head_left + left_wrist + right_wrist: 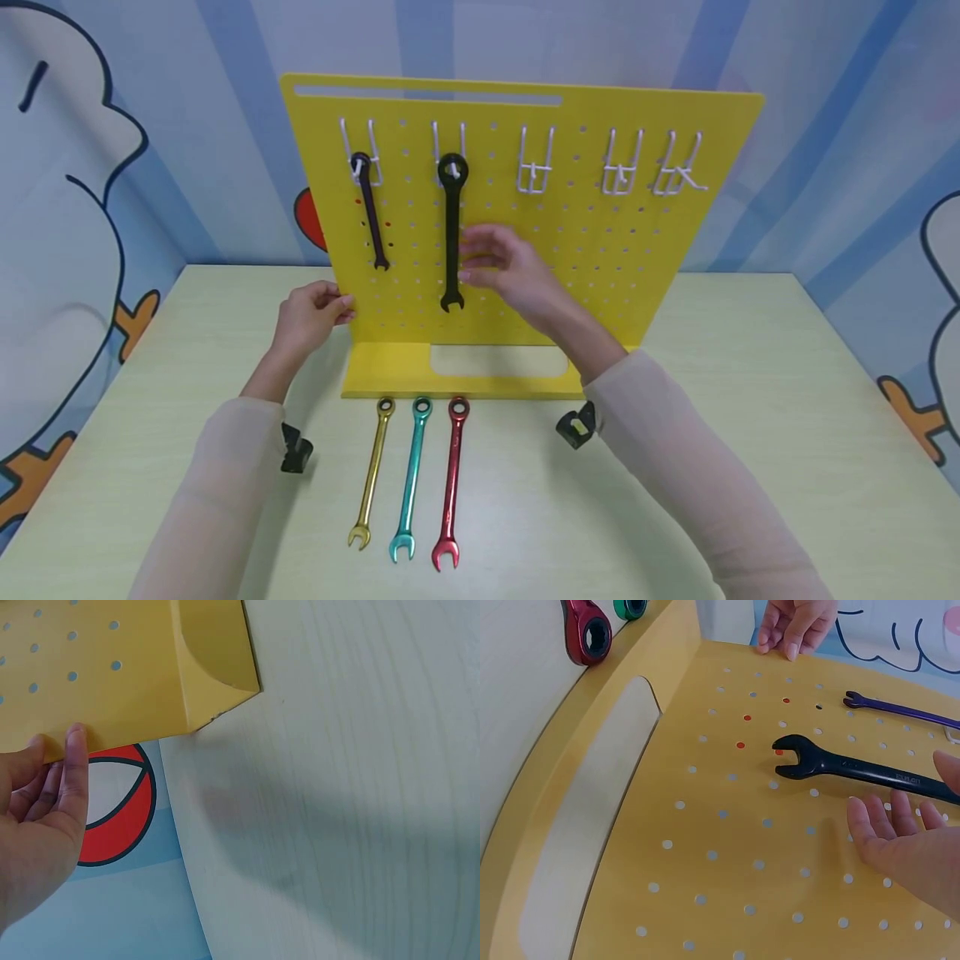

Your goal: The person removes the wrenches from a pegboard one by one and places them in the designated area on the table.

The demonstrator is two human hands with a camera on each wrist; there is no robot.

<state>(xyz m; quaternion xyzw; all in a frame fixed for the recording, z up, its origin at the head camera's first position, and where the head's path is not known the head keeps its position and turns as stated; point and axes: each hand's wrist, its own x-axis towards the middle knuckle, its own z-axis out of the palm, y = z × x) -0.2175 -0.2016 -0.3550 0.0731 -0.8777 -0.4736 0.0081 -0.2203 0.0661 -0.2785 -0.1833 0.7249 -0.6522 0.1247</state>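
Note:
My left hand (307, 317) grips the left edge of the yellow pegboard (525, 308); in the left wrist view its fingertips (76, 739) sit at the board's rim. A large black combination wrench (452, 233) hangs by its ring end from the second hook, its open end downward. Just to its right is my right hand (513, 271), with the fingers loosely bent and nothing held. In the right wrist view a gap shows between that hand (911, 851) and the wrench shaft. A smaller dark purple wrench (371, 217) hangs on the leftmost hook.
Gold (371, 479), teal (412, 483) and red (452, 487) wrenches lie side by side on the table (615, 517), before the board's base. Three wire hooks without wrenches, among them the middle hook (534, 179), are on the right half. A patterned wall (510, 42) stands behind.

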